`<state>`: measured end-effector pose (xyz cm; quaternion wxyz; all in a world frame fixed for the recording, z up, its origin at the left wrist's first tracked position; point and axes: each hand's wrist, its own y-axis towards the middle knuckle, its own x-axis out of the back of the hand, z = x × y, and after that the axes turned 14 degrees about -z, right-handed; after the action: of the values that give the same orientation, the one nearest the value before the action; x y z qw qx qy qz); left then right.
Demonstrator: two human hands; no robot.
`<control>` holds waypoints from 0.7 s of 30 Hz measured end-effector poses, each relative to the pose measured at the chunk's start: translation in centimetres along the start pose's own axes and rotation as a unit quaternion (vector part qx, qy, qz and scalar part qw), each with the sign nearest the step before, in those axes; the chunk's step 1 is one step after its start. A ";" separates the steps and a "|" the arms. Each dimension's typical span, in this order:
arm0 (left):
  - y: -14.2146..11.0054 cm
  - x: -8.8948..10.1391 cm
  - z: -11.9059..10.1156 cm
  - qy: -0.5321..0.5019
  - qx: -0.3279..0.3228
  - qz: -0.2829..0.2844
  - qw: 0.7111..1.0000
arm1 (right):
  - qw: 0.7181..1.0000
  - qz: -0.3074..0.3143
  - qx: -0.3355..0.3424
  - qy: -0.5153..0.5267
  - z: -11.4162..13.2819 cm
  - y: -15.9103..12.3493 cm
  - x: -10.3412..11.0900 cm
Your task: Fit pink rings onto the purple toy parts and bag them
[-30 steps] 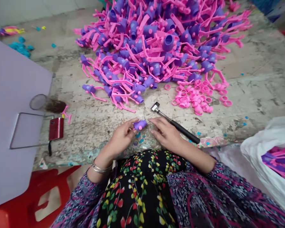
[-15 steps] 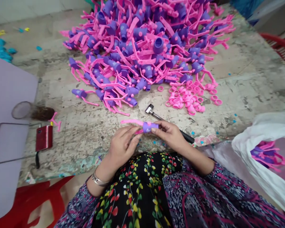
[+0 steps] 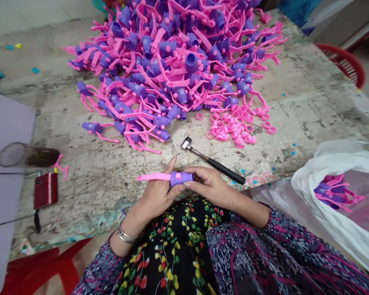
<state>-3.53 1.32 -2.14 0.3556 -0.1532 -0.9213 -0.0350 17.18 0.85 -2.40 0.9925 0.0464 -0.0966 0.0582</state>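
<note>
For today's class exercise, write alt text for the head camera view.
The left hand and right hand hold a pink and purple plastic piece beside a small hammer. Behind lies a big heap of matching pieces and loose pink rings.

Small hand-assembly workshop, work done at floor level: worn, stained concrete floor (image 3: 307,110), big heap of pink-and-purple moulded plastic parts (image 3: 160,78), loose pink plastic rings (image 3: 230,127), black-handled hammer (image 3: 210,160), white plastic sack (image 3: 335,180) holding more parts, low red plastic stool (image 3: 43,266)
</note>
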 end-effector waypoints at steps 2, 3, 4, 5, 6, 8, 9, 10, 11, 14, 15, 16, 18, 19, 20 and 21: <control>0.0 0.0 -0.5 -0.043 0.019 -0.005 0.999 | 1.000 -0.001 -0.021 0.004 0.5 0.0 0.0; 0.1 -0.1 -0.8 -0.067 0.036 -0.010 0.997 | 1.000 -0.002 -0.028 0.008 0.9 0.1 0.0; 0.2 -0.1 -1.1 -0.091 0.058 -0.012 0.994 | 0.999 -0.001 -0.031 0.017 1.2 0.1 0.0; 0.3 -0.2 -1.5 -0.116 0.084 -0.009 0.990 | 0.999 0.004 -0.032 0.027 1.5 0.2 0.2; 0.5 -0.3 -1.8 -0.143 0.110 -0.001 0.984 | 0.999 0.015 -0.030 0.036 1.7 0.3 0.4; 0.7 -0.5 -2.1 -0.200 0.159 0.017 0.967 | 0.998 0.031 -0.031 0.035 1.7 0.6 1.4; 0.7 -0.7 -2.1 -0.228 0.180 0.021 0.957 | 0.999 0.016 -0.032 0.016 1.4 0.7 2.1; 0.8 -0.8 -1.9 -0.253 0.200 0.017 0.946 | 0.999 -0.022 -0.031 -0.017 0.9 0.8 3.1; 0.8 -1.0 -1.7 -0.275 0.217 0.009 0.937 | 0.994 -0.085 -0.027 -0.064 0.2 1.0 4.3; 0.7 -1.4 -1.0 -0.315 0.251 -0.009 0.915 | 0.915 -0.310 -0.008 -0.260 -2.3 1.4 8.2; 0.7 -1.5 -0.9 -0.323 0.257 -0.011 0.911 | 0.882 -0.339 -0.023 -0.325 -3.1 1.4 9.4; 0.8 -1.6 -0.9 -0.329 0.264 -0.010 0.907 | 0.855 -0.350 -0.046 -0.380 -3.8 1.4 10.4; 1.0 -1.7 -1.0 -0.339 0.272 -0.010 0.901 | 0.823 -0.329 -0.096 -0.453 -4.7 1.3 11.8; 1.1 -1.7 -1.2 -0.343 0.274 -0.010 0.898 | 0.817 -0.313 -0.112 -0.471 -5.0 1.2 12.1; 1.2 -1.8 -1.3 -0.346 0.276 -0.010 0.897 | 0.817 -0.300 -0.118 -0.479 -5.2 1.2 12.3; 1.3 -1.8 -1.5 -0.347 0.274 -0.010 0.897 | 0.820 -0.291 -0.113 -0.480 -5.3 1.1 12.2</control>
<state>-0.93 1.84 -2.25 0.0406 -0.0426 -0.9608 0.2709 29.96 3.77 -5.05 0.7897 -0.0181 -0.5487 -0.2738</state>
